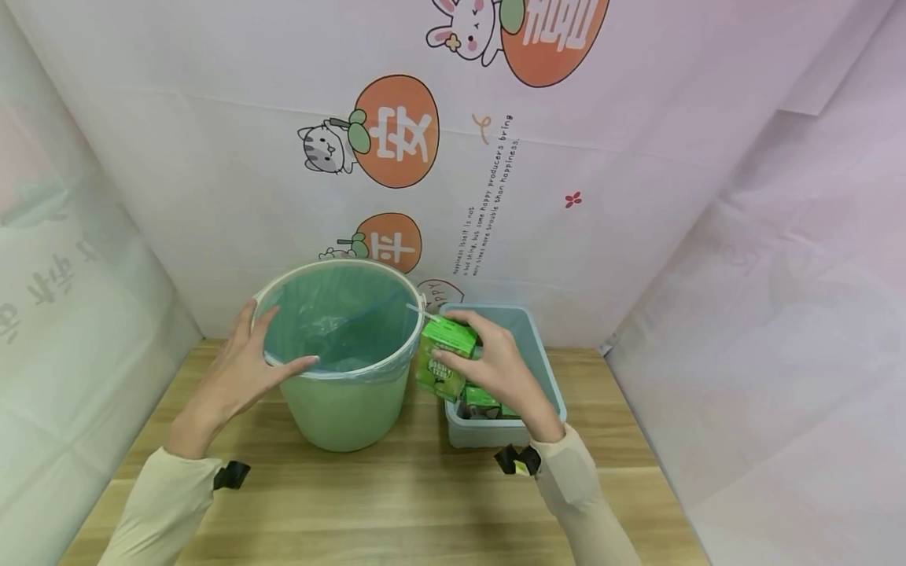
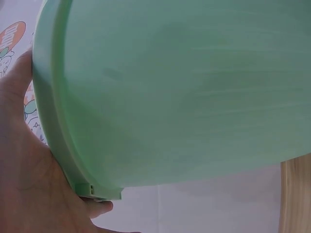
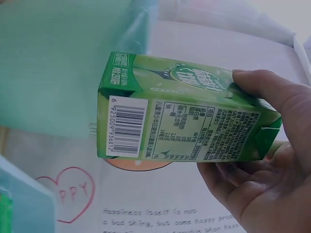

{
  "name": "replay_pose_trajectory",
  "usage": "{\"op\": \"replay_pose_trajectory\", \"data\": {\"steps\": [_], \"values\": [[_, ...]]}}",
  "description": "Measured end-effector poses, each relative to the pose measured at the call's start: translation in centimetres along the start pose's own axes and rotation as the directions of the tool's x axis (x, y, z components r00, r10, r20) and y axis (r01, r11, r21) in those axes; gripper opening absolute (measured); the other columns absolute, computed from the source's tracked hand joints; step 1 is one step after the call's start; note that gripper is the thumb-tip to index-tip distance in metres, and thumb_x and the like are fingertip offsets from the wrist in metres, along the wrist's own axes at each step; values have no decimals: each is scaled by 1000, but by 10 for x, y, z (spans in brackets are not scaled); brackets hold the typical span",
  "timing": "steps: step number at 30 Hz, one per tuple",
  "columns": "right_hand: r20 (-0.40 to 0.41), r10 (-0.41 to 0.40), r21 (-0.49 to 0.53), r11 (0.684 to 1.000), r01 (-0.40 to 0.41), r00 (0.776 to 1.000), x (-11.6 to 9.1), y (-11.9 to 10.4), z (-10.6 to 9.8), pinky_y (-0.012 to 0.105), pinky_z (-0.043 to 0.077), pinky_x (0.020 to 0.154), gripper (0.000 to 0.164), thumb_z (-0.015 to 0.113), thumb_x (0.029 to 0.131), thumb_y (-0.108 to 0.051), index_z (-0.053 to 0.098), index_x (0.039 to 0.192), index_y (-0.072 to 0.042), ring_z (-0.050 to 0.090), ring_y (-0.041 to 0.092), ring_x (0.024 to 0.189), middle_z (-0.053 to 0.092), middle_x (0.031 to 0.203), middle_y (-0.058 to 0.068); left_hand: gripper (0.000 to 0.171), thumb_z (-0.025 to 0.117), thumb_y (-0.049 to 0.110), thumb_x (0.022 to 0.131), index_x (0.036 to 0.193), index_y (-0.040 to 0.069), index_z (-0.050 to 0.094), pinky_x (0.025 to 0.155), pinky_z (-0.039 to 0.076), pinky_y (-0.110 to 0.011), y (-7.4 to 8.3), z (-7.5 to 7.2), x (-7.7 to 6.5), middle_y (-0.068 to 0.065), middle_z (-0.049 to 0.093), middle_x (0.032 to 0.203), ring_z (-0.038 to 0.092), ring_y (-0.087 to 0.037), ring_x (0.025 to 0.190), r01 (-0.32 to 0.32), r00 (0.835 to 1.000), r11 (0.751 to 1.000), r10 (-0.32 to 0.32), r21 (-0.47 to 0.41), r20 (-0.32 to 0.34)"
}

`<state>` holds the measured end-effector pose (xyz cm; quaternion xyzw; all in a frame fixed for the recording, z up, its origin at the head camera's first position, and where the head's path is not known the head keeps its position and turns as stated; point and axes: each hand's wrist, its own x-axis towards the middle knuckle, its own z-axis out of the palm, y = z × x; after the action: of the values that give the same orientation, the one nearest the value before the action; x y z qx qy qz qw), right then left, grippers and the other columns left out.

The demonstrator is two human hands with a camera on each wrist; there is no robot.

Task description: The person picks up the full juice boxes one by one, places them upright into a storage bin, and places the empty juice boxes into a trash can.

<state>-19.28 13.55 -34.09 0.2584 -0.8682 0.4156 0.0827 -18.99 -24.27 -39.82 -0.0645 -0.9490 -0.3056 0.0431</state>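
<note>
In the head view my right hand (image 1: 499,358) grips a green drink carton (image 1: 447,350) between thumb and fingers, with a thin white straw (image 1: 422,313) at its top. The carton is tilted beside the right side of a light green bin (image 1: 343,417), above the gap between it and a blue basket. Its barcode end and printed side (image 3: 204,128) show in the right wrist view. My left hand (image 1: 237,377) holds the bin's near-left rim, thumb over the edge; the left wrist view shows this hand (image 2: 34,165) against the rim. A translucent liner (image 1: 318,314) lines the bin.
The light blue basket (image 1: 545,362) stands right of the bin, with green cartons (image 1: 483,402) inside, partly hidden by my right arm. Both containers stand on a wooden table (image 1: 354,511). Printed white sheeting (image 1: 623,220) encloses the back and sides.
</note>
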Motion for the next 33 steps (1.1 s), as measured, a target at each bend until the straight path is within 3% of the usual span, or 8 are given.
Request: {"op": "replay_pose_trajectory", "data": {"steps": [6,12,17,24,33], "values": [[13,-24,20,1000,24,1000,23,-10,-5,38,50,73,55,82,96,-24,62,144,-9,58,21,85,70,114,6,117,69,69,93,170,4,9,104,26,-86,1,1,1,-21,-18,174,13,-69,148,-4,1000,1000,4,2,1],[45,-60,29,998,59,997,47,-17,-8,35,50,71,53,79,98,-23,61,144,-5,58,21,84,69,113,9,117,70,69,92,170,4,11,104,27,-86,2,2,1,-22,-16,174,14,-69,148,-6,1000,1000,6,-3,-6],[44,-41,58,998,39,998,63,-22,-8,35,49,70,53,79,98,-24,60,145,-7,58,23,83,69,113,9,117,69,69,93,170,5,10,104,28,-86,1,2,1,-21,-17,174,15,-69,147,-4,1000,1000,4,-7,-2],[69,0,66,998,-4,998,86,-27,7,34,51,71,57,77,99,-31,58,150,-13,60,21,88,67,123,6,117,69,69,93,170,4,9,104,28,-86,1,0,1,-22,-17,174,15,-69,147,-4,1000,1000,4,6,0],[77,-9,67,998,4,997,110,-28,35,31,51,74,59,78,99,-26,56,151,-8,60,21,94,66,127,12,117,70,68,93,170,5,9,103,30,-86,0,0,-3,-24,-16,173,17,-71,145,3,1000,1000,-3,15,2]]}}
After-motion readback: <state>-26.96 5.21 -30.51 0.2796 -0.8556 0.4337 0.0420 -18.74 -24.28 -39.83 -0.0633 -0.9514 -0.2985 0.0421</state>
